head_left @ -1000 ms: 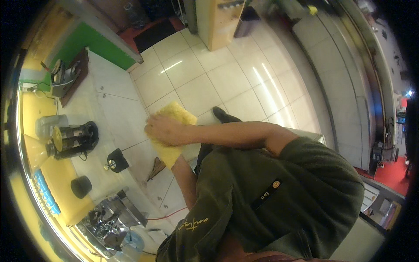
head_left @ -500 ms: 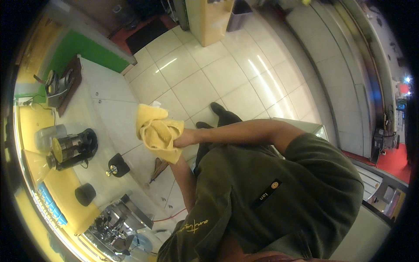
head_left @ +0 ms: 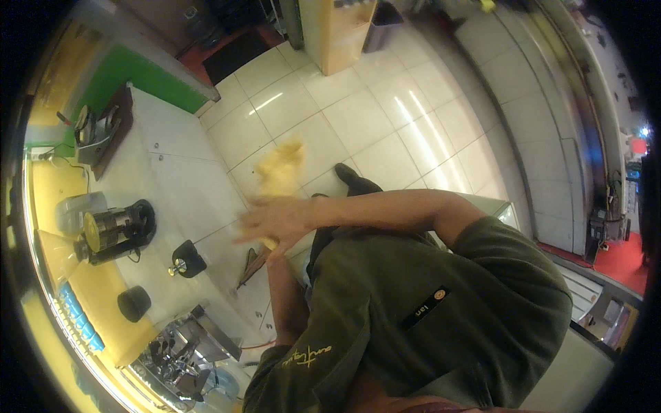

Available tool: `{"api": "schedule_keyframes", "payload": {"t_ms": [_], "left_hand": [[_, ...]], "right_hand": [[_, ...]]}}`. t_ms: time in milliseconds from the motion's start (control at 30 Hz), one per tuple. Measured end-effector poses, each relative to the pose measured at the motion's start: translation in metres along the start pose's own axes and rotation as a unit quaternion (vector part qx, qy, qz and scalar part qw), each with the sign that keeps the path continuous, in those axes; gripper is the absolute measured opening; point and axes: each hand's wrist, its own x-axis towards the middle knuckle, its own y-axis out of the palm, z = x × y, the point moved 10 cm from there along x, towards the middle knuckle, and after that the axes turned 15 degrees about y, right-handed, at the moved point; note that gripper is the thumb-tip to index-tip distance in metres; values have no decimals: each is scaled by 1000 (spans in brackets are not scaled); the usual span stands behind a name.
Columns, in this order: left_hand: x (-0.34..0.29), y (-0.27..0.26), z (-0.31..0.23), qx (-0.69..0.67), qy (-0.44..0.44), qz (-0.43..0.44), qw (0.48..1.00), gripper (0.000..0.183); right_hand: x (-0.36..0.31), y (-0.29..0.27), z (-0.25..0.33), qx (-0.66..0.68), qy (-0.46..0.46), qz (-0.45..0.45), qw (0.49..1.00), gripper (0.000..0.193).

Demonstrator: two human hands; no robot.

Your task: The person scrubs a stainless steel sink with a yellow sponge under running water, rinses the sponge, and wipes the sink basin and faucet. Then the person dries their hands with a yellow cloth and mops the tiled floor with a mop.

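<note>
A crumpled yellow cloth, smeared by motion, sticks out past my hands on their far side, above the tiled floor. My right hand lies across its near part, with the fingers stretched out to the left and somewhat blurred. Below it, my left forearm comes up to meet it. My left hand is mostly covered by the right, so its fingers and grip are hidden. A small yellow bit of the cloth shows between the two hands.
At left, a white counter carries a black-and-clear appliance, a black pad with a metal piece, a dark cup-like item and a metal machine. A dark shoe stands on the floor. Pale cabinets line the right.
The cloth has swung from the left of my hands to their far side. My right hand has gone from closed on the bunched cloth to stretched out across it.
</note>
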Motion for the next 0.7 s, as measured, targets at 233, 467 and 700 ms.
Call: {"api": "schedule_keyframes", "payload": {"t_ms": [233,467,700], "left_hand": [[1,8,59,-15,-43,-2,999,39],[13,13,28,-33,-21,-4,999,40],[0,-17,-75,8,48,-48,998,41]], "right_hand": [[-36,105,-37,-8,144,422,895,56],[-6,8,3,291,153,240,913,39],[-38,-56,-166,469,476,-40,743,52]]}}
